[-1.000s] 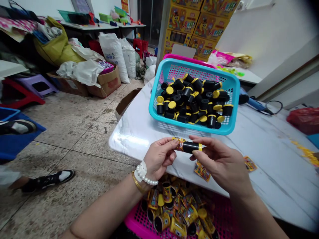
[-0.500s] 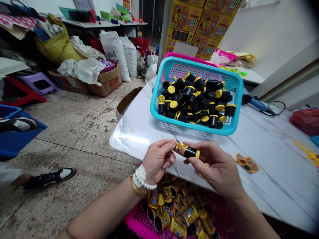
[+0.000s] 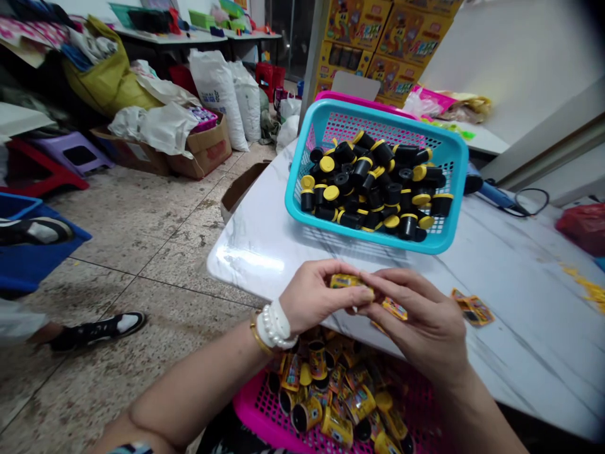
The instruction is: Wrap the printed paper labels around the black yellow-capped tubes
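A small canister with a yellow printed wrap (image 3: 344,282) lies sideways between my two hands over the near table edge. My left hand (image 3: 316,296) is closed around it, thumb along its side. The fingertips of my right hand (image 3: 420,321) are closed at the canister's right end and cover it. A printed yellow label piece (image 3: 395,308) shows under the right fingers; whether it is held or rests on the table I cannot tell. Below my hands, a pink basket (image 3: 265,421) holds many wrapped canisters (image 3: 336,430).
A blue basket (image 3: 368,241) full of plain black canisters with yellow lids (image 3: 363,169) stands on the marble-patterned table (image 3: 246,265). Flat printed labels (image 3: 472,308) lie to the right. A blue corded tool (image 3: 496,197) sits behind. Another person's shoe (image 3: 101,329) is at left.
My left hand has moved from pinching the canister's left end to wrapping around its body. My right fingers have closed over the other end, hiding the black part and yellow rim.
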The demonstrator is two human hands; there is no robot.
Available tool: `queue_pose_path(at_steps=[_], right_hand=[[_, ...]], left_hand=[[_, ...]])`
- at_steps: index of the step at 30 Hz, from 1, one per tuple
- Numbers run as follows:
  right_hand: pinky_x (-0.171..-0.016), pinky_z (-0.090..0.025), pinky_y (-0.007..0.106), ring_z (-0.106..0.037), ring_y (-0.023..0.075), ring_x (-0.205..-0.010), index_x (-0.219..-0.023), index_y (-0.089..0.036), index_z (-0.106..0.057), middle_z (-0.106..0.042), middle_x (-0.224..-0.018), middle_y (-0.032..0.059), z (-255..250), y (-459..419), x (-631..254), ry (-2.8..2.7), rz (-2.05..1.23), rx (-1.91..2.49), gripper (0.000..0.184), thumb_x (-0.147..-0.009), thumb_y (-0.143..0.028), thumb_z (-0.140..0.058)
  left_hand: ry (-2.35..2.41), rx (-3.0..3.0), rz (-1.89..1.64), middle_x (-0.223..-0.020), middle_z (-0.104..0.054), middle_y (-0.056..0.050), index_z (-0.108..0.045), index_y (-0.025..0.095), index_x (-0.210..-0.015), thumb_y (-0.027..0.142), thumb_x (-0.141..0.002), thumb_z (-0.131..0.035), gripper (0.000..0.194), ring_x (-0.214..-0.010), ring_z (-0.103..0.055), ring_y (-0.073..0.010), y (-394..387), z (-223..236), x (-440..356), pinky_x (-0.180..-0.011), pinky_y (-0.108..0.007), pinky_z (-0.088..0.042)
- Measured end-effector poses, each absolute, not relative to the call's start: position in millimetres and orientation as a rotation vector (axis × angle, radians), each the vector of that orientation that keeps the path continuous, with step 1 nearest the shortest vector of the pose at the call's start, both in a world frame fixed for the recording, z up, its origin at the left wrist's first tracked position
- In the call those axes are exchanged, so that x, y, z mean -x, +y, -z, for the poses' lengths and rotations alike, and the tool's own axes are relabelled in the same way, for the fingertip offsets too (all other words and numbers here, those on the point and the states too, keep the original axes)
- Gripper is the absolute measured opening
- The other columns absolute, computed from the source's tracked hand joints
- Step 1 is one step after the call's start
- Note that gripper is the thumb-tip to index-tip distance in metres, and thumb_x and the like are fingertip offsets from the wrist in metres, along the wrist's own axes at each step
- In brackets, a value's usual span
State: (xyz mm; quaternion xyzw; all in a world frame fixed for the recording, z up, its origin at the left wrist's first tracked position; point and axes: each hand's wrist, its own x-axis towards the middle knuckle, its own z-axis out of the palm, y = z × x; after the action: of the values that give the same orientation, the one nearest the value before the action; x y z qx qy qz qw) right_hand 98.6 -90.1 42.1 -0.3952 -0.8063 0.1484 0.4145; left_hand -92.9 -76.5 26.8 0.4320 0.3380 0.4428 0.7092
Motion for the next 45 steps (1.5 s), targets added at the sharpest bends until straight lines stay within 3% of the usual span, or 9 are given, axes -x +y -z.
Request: queue_pose_path(at_steps=[6, 11, 16, 21, 27, 31, 37, 42, 45], right_hand=[[-0.073, -0.059, 0.036, -0.068, 0.0183, -0.081, -0.117, -0.029, -0.069, -0.070, -0.100, 0.0028, -30, -86, -107, -1.909, -0.474, 1.019, 0.041, -0.080, -0.017, -0.081], [-0.075, -0.062, 0.034, -0.072, 0.0208, -0.093, -0.116, -0.026, -0.071, -0.071, -0.113, 0.0074, -23, -87, -112, -1.992, -0.401, 0.943, 0.039, -0.080, -0.013, -0.079], [-0.078, -0.063, 0.036, -0.072, 0.0225, -0.094, -0.115, -0.028, -0.070, -0.072, -0.108, 0.0063, -27, -93, -116, -2.002, -0.425, 0.972, 0.039, -0.079, -0.016, -0.081], [-0.085, -0.062, 0.037, -0.072, 0.0234, -0.100, -0.116, -0.026, -0.069, -0.073, -0.110, 0.0078, -33, -96, -118, -2.112, -0.350, 0.921, 0.039, -0.080, -0.016, -0.080], [-0.069, -0.062, 0.027, -0.073, 0.0179, -0.081, -0.101, -0.027, -0.075, -0.075, -0.091, 0.0028, -26, -109, -107, -1.710, -0.751, 1.024, 0.025, -0.079, -0.017, -0.082], [-0.057, -0.060, 0.019, -0.072, 0.0135, -0.063, -0.090, -0.025, -0.077, -0.076, -0.077, 0.0004, -23, -121, -102, -1.376, -1.090, 1.181, 0.018, -0.075, -0.023, -0.086], [-0.062, -0.063, 0.019, -0.075, 0.0139, -0.066, -0.097, -0.026, -0.077, -0.078, -0.078, -0.0001, -21, -129, -108, -1.288, -1.185, 1.222, 0.023, -0.076, -0.018, -0.083], [-0.081, -0.063, 0.026, -0.073, 0.0174, -0.094, -0.106, -0.027, -0.077, -0.076, -0.101, 0.0035, -14, -126, -115, -1.577, -0.773, 1.113, 0.037, -0.075, -0.008, -0.080], [-0.075, -0.063, 0.024, -0.073, 0.0148, -0.082, -0.104, -0.028, -0.077, -0.076, -0.093, 0.0014, -9, -128, -113, -1.566, -0.779, 1.149, 0.036, -0.074, -0.009, -0.083]], left_hand=[[0.690, -0.922, -0.924, -0.082, -0.070, -0.005, -0.065, 0.015, -0.112, 0.040, -0.078, -0.080, 0.044, -0.064, -0.067, -0.0146, -71, -24, 92, -0.057, -0.026, -0.053], [0.747, -0.915, -0.897, -0.078, -0.070, -0.005, -0.069, 0.013, -0.097, 0.037, -0.081, -0.078, 0.030, -0.059, -0.062, -0.0101, -77, -11, 102, -0.059, -0.024, -0.052], [0.798, -1.041, -0.970, -0.081, -0.069, -0.004, -0.070, 0.013, -0.099, 0.028, -0.079, -0.078, 0.026, -0.067, -0.062, -0.0109, -85, -21, 96, -0.061, -0.021, -0.049], [0.694, -1.026, -0.842, -0.075, -0.066, 0.000, -0.065, 0.016, -0.107, 0.029, -0.080, -0.078, 0.033, -0.058, -0.058, -0.0090, -84, -16, 97, -0.054, -0.020, -0.047], [0.649, -1.371, -1.103, -0.096, -0.074, -0.005, -0.073, 0.016, -0.105, 0.021, -0.080, -0.079, 0.026, -0.086, -0.067, -0.0135, -91, -12, 94, -0.080, -0.025, -0.053], [0.602, -1.669, -1.178, -0.097, -0.076, -0.006, -0.073, 0.018, -0.111, 0.024, -0.083, -0.078, 0.029, -0.085, -0.069, -0.0152, -91, -9, 90, -0.080, -0.027, -0.054], [0.523, -1.794, -1.068, -0.103, -0.076, -0.009, -0.072, 0.019, -0.113, 0.026, -0.085, -0.076, 0.029, -0.091, -0.069, -0.0187, -84, -6, 88, -0.085, -0.032, -0.054], [0.675, -1.311, -0.871, -0.077, -0.065, -0.001, -0.059, 0.018, -0.121, 0.041, -0.092, -0.065, 0.038, -0.058, -0.060, -0.0111, -93, -6, 88, -0.053, -0.022, -0.047], [0.685, -1.198, -0.867, -0.074, -0.059, 0.002, -0.060, 0.017, -0.109, 0.036, -0.090, -0.067, 0.028, -0.056, -0.054, -0.0075, -97, -3, 87, -0.052, -0.019, -0.044]])
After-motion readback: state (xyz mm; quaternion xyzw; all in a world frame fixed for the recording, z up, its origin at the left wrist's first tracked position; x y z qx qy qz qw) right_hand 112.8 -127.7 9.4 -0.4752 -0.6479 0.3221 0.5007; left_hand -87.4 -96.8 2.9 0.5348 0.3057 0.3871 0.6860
